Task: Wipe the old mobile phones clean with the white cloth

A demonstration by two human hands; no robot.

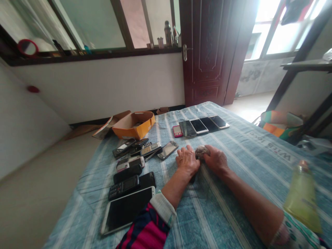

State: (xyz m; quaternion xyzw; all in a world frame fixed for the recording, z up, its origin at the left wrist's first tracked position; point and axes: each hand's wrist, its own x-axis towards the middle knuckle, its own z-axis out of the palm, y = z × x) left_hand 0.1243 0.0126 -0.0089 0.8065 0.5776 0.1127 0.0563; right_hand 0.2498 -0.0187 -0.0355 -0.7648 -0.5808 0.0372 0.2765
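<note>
My left hand (187, 160) and my right hand (215, 159) rest side by side on the blue striped cloth (233, 145). Between them they close round a small grey crumpled thing, perhaps a rag (201, 151). A dark object lies partly hidden under my left hand. Just left of my hands lies a grey smartphone (167, 150). Beyond my hands, a row of several phones (199, 126) lies face up, with a small red one at its left end.
A heap of old keypad phones (135, 152) and a large tablet (126, 209) lie at the left. An orange cardboard box (135, 125) sits at the far left corner. A yellow-green bottle (302, 195) stands near right. A dark door (207, 52) is behind.
</note>
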